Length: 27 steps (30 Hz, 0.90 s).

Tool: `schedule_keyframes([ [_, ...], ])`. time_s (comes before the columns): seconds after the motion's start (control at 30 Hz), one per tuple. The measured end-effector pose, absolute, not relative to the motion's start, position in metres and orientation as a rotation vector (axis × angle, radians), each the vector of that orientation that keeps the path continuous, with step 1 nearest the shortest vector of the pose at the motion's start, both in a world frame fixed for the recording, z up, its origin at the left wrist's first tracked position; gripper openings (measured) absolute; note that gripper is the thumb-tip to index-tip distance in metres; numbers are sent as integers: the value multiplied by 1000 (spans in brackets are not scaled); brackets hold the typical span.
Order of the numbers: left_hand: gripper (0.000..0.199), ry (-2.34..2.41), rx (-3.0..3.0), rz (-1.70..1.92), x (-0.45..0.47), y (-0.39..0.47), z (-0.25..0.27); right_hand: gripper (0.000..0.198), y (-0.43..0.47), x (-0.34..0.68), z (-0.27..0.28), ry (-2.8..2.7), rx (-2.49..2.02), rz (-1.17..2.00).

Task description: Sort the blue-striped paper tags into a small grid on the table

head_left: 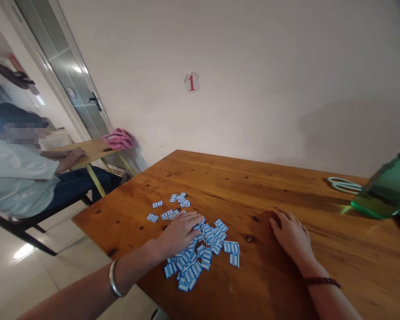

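A loose pile of small white cards with blue stripes (206,255) lies on the wooden table (220,182). My left hand (182,229) rests over the pile's upper left part, fingers stretched out and palm down; what lies directly beneath it is hidden. Several more striped cards (176,198) are scattered just beyond that hand, toward the table's left side. To the right of the pile, my right hand (291,233) lies palm down on the bare wood, its fingers apart and holding nothing.
At the right stand a green translucent bottle (386,186) and a coiled white cable (345,185). A wall rises behind the table. On the left, a person (20,173) sits at another table (91,150) that bears a pink cloth (119,138).
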<state>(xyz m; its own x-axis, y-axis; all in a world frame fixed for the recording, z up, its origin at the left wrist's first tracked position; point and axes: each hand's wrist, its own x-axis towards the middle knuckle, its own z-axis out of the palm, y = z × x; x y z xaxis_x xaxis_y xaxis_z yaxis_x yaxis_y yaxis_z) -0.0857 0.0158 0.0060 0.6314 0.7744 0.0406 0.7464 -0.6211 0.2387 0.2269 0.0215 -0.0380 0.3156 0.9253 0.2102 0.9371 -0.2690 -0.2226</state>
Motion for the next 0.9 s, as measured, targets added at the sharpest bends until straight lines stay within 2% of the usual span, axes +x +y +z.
schedule_keyframes([
  [0.07,32,1321,2687,184,-94,17,7,41,21,226,-37,-1674,-2289,-48],
  [0.17,31,1463,2729,85,-107,17,5,41,21,226,-36,-1671,-2279,-47],
  [0.27,35,1596,2706,68,-115,4,0,40,21,226,-38,-1666,-2256,-62],
  [0.43,62,1221,2750,-27,-120,-24,-10,41,22,229,-41,-1668,-2237,-62],
  [0.63,54,1668,2589,62,-120,-21,-5,41,24,231,-44,-1677,-2227,-69],
  [0.83,58,1167,2654,-87,-108,-43,-2,41,24,233,-46,-1674,-2221,-81],
  [0.9,61,1169,2669,-59,-107,-47,-2,41,24,233,-46,-1671,-2236,-80],
])
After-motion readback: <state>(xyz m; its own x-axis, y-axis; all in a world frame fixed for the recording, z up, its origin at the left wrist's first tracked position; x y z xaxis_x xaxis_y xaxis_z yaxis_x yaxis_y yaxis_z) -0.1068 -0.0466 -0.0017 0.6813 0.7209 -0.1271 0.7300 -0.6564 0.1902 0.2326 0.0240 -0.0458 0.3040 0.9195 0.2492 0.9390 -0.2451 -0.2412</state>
